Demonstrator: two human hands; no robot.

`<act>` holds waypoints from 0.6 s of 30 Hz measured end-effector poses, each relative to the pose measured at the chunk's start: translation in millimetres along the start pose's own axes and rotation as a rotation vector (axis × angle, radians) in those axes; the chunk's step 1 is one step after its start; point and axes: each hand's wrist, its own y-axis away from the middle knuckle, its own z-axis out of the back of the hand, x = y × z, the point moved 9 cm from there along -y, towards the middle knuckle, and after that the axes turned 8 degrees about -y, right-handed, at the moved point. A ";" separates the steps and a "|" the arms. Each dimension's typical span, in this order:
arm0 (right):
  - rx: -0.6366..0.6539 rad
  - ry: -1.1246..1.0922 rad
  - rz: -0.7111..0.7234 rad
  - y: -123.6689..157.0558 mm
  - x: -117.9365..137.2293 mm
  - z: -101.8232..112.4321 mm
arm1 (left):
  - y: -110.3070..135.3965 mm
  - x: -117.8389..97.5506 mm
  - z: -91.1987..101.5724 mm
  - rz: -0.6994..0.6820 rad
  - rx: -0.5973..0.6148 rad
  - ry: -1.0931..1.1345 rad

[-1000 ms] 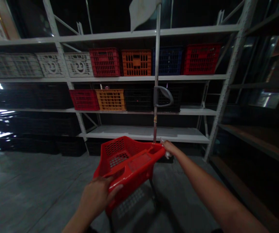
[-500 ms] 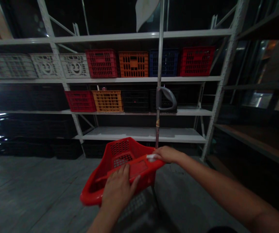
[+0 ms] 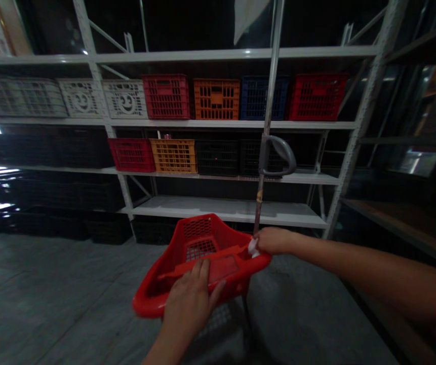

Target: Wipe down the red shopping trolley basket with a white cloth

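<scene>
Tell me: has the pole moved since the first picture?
Yes, rightward: the pole now crosses in front of the blue crate right of its middle; one second ago, it crossed near the left edge.

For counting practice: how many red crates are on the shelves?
3: upper row, one red crate beside a white crate, another red crate rightmost; lower row, one red crate left of the yellow crate. Darkness may hide more.

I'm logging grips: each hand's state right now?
Left hand: closed on the red cart at its handle.
Right hand: closed on crumpled white material.
</scene>
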 end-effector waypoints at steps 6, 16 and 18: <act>0.105 0.020 -0.020 -58.1 17.7 4.8 | -3.3 -2.4 2.7 -0.014 -0.058 -0.037; 0.238 -0.272 0.005 -25.8 8.5 1.5 | -14.7 11.6 -6.3 -0.058 -0.066 -0.001; 0.210 -0.380 0.014 -14.3 8.9 9.1 | -17.3 15.6 -7.9 -0.067 -0.044 0.016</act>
